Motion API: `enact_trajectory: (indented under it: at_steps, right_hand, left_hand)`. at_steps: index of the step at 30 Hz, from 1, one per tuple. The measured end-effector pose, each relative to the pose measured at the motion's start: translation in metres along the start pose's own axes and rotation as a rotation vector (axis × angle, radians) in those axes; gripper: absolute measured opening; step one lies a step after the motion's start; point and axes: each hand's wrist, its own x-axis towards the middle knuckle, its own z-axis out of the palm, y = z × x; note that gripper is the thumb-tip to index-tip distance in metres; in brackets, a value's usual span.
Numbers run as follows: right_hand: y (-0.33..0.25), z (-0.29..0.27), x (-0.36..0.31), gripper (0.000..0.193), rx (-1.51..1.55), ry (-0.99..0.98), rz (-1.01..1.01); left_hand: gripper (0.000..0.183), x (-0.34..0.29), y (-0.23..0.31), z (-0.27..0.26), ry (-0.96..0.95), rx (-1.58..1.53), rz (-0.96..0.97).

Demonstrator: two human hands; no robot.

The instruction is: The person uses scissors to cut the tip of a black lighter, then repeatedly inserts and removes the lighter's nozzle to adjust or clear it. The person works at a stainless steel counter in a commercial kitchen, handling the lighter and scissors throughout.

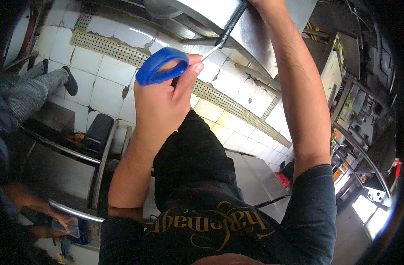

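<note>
In my left hand [166, 95], in front of my chest, are scissors with a blue loop handle [160, 66]. My thumb and fingers close round them just below the loop. A thin metal blade [211, 52] sticks out past my thumb, up and to the right. The blade's tip meets or overlaps the lower end of a dark rod-like piece [233, 24]; I cannot tell whether they touch. My right hand [267, 3] is cut off by the top edge, beside the upper end of that dark piece. Its fingers are hidden, so its grip does not show.
A stainless steel counter [259, 44] is close ahead, under my right forearm. Perforated drain covers [109, 47] run across the white floor tiles [115, 66]. To the left are another person's leg [38, 86] and hand [62, 218], beside metal rails [62, 148]. Cluttered shelving [356, 115] stands right.
</note>
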Motion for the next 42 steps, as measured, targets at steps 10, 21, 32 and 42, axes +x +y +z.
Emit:
enact_trajectory:
  at_steps: [10,21,32,42]
  right_hand:
    - [-0.007,-0.009,-0.005,0.068,0.045,0.039,0.012]
    - [0.02,-0.034,0.006,0.057,-0.198,-0.274,-0.134]
    - [0.137,-0.119,0.004,0.044,0.069,-0.512,-0.9]
    - [0.186,-0.214,-0.045,0.027,0.975,-0.523,-0.228]
  left_hand:
    - [0.012,0.004,-0.008,0.002,-0.028,-0.16,-0.177]
    - [0.018,-0.011,-0.007,-0.006,0.305,-0.257,-0.366]
    - [0.018,-0.038,0.046,0.02,0.498,0.01,-0.47]
    - [0.011,-0.01,0.238,0.134,0.349,0.052,-0.017]
